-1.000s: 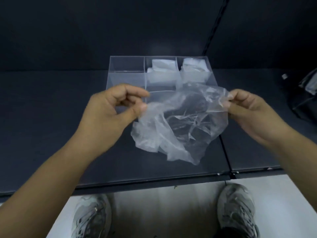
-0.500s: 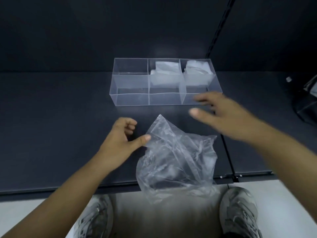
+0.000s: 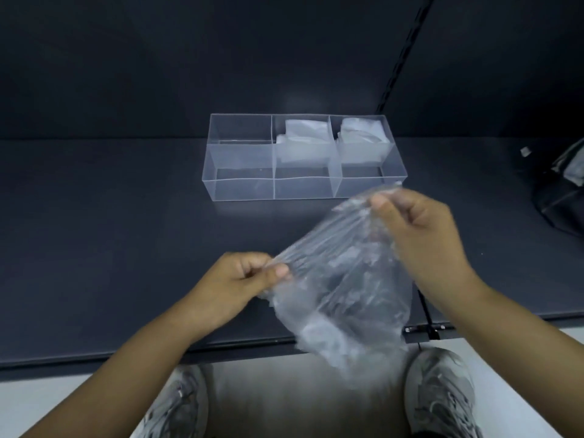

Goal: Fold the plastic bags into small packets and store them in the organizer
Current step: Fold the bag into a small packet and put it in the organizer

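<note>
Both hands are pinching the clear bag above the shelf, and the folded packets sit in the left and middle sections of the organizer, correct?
Not quite. The head view shows the left hand and right hand both pinching the clear bag, but the folded packets sit in the middle and right sections of the organizer. Its left section holds none.

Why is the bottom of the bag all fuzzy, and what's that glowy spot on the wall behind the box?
Head view: the plastic bag is smeared at its hanging lower end, probably motion blur, while the clear organizer is sharp. Head view again: the pale spot on the dark back wall looks like a lamp's reflection.
</note>
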